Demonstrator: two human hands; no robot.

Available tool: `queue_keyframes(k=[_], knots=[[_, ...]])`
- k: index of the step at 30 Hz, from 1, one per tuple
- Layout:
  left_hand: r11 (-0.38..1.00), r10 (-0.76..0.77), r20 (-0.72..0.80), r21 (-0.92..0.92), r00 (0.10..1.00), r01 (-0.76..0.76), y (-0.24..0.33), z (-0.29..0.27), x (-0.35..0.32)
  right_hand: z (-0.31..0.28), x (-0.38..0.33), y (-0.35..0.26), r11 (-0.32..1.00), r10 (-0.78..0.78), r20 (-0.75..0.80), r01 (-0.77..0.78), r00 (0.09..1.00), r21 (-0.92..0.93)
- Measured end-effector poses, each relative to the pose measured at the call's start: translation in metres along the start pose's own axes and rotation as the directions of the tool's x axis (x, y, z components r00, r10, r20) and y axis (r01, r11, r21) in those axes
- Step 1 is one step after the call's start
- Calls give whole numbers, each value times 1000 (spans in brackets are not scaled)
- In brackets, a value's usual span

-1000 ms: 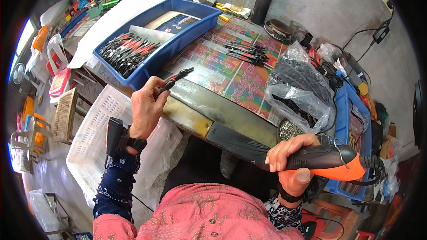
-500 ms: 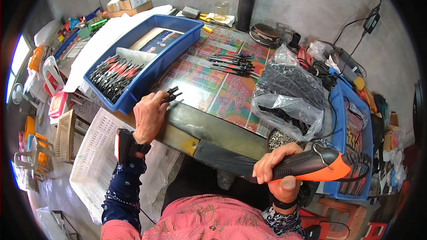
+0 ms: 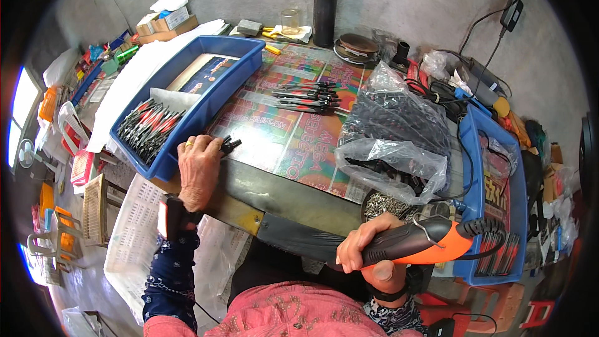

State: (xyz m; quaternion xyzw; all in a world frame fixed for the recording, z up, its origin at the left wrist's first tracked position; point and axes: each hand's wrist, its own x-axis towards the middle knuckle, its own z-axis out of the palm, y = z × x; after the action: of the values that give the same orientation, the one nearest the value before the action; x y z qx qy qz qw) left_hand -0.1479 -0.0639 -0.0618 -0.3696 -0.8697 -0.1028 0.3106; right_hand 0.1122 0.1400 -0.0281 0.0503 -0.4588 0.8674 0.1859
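My left hand (image 3: 198, 171) is closed over the table's near edge, beside the blue tray. Between its fingers are short black rod-like pieces (image 3: 231, 145); their other ends are hidden by the hand. My right hand (image 3: 368, 246) grips an orange and black corded power screwdriver (image 3: 412, 243), held level in front of my body with its front end toward the left. In the divided blue tray (image 3: 218, 90) lies a heap of slim black and red pieces (image 3: 150, 126). A loose bundle of similar black and red pieces (image 3: 307, 97) rests on the patterned tabletop (image 3: 268, 128).
A clear plastic bag (image 3: 399, 150) of black parts lies right of the bundle, above a bowl of small metal screws (image 3: 387, 206). Another blue tray (image 3: 474, 181) stands far right. A black flask (image 3: 324, 12) is at the back. A white basket (image 3: 134, 237) sits below left.
The whole view has shifted, moving the table things leftward. My left hand has turned slightly, and the black pieces show less spread between its fingers. The right hand keeps its hold on the screwdriver.
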Motion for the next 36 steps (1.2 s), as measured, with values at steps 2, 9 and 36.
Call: queue_keyframes(k=[2, 9, 36], knots=[[998, 3, 79, -62, 997, 1, -1, -10, 7, -4, -2, -1, 1000, 7, -2, -7, 1000, -2], [935, -44, 137, -344, 990, 89, -21, -81, 25, -24, -11, -6, 942, 50, 113, -85, 992, 324], [869, -77, 258, -456, 963, 192, -55, -26, 156, -39, -25, -26, 973, -18, 91, -4, 996, 232]])
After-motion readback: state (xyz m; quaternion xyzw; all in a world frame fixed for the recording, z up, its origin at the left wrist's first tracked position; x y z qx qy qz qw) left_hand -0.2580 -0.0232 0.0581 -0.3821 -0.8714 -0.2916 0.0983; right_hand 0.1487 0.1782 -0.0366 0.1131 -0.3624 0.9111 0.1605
